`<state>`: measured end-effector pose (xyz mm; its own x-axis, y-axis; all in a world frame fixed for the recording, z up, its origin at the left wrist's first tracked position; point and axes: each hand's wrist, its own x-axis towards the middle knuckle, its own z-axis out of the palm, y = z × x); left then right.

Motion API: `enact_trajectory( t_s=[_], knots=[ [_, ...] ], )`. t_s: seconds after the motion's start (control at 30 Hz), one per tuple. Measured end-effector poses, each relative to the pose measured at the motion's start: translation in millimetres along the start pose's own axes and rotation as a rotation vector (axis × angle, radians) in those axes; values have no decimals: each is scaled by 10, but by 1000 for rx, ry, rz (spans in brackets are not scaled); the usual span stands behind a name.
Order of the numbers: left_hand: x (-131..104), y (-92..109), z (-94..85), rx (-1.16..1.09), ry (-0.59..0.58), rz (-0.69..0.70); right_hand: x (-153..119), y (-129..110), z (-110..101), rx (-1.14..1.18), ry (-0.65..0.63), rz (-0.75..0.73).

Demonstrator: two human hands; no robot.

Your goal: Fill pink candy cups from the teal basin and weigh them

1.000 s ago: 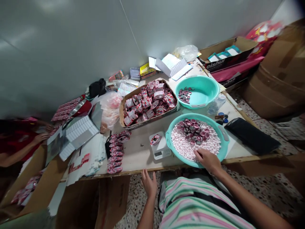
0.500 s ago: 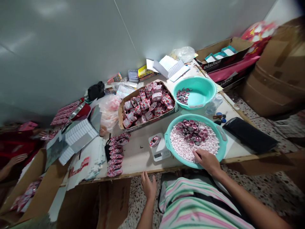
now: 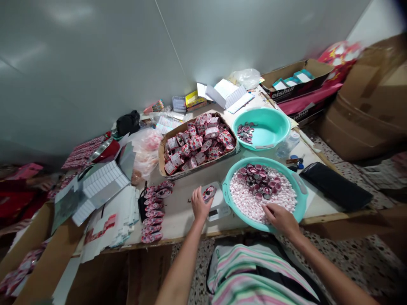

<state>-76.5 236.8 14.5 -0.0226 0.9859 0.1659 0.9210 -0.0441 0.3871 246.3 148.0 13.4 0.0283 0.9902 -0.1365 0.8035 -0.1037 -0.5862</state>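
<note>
My left hand (image 3: 201,207) has its thumb and fingers around the near-left side of a small oval pink-patterned box (image 3: 209,193), which sits on a white weighing scale (image 3: 219,213). My right hand (image 3: 280,218) is over the near part of a turquoise basin (image 3: 226,192), its fingertips drawn together at the small white-and-pink pellets (image 3: 241,199). What those fingertips hold, if anything, is hidden. Several round pink-and-silver caps (image 3: 257,180) lie heaped on the pellets.
Behind stand a carton of patterned boxes (image 3: 197,144) and a second turquoise basin (image 3: 270,127) with more caps. Rows of patterned boxes (image 3: 153,216) line the left. A black pouch (image 3: 335,186) lies right. Another person's hand (image 3: 15,228) shows at far left.
My left hand has risen from below the table's front edge to the box on the scale. My right hand stays at the pellets. The view has shifted slightly.
</note>
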Motion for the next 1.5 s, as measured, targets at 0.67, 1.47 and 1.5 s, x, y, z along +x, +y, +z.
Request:
enact_trajectory(
  t_s=[0.67,1.47,1.5],
  knots=[
    [-238,294,-603,-438,-170,-151,548,300,407,-179,122,-208],
    [-754,1462,-858,-454,-267,72,129,-1015,-599,509,-203,-306],
    [-767,1490,-854,-457,-269,66,132,-995,-613,488,-201,-317]
  ],
)
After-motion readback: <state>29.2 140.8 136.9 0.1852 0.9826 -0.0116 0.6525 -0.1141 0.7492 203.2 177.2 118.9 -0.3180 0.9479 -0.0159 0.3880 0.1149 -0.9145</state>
